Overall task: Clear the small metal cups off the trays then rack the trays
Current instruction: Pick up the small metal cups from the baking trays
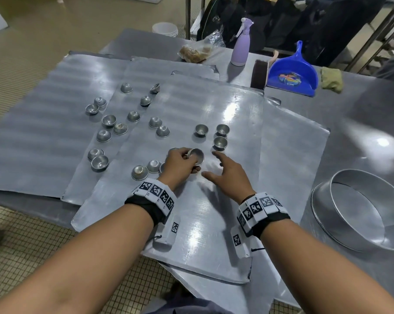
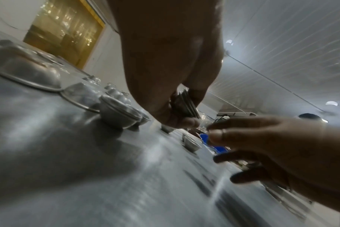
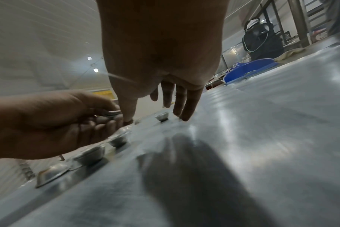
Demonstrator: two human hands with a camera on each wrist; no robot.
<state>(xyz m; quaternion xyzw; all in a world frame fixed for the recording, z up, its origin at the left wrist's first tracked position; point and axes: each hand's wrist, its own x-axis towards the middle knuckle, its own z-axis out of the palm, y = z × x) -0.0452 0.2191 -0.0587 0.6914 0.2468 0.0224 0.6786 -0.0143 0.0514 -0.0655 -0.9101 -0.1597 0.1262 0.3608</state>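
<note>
Several small metal cups (image 1: 107, 120) lie scattered over overlapping flat metal trays (image 1: 214, 211), some upright, some upside down. My left hand (image 1: 182, 163) grips a nested stack of cups (image 1: 196, 155) just above the front tray; the stack's rims (image 2: 185, 105) show between its fingers. My right hand (image 1: 223, 171) hovers beside it, fingers spread and straight, holding nothing. Its fingertips (image 3: 184, 113) point toward three upright cups (image 1: 220, 142) just beyond. More cups (image 1: 139, 172) sit left of my left wrist.
A large round metal pan (image 1: 361, 209) stands at the right on the steel table. A blue dustpan (image 1: 292, 74), a purple spray bottle (image 1: 241, 45), a food bag (image 1: 195, 53) and a cloth (image 1: 332, 79) lie at the back. The trays overhang the table's near edge.
</note>
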